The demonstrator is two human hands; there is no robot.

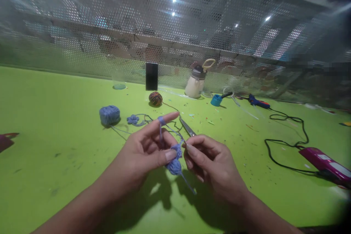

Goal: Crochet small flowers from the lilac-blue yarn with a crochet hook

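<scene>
My left hand (149, 148) pinches a small blue-purple crochet piece (174, 166) between thumb and fingers. Yarn of the same colour loops round its raised index finger, and a loose tail hangs below the piece. Close beside it, my right hand (210, 162) is closed in a pinch on a thin crochet hook (184, 142), whose tip meets the yarn at the top of the piece. Most of the hook is hidden by the fingers. Behind the hands lie scissors (188, 127), a blue-purple yarn ball (109, 114) and a small crocheted flower (133, 119).
On the green table (55, 175) stand a dark multicoloured yarn ball (155, 98), a phone (151, 76), a bottle (195, 83) and a blue tape roll (216, 100). To the right lie a glue gun (258, 102) and a magenta power strip (326, 164) with its black cord.
</scene>
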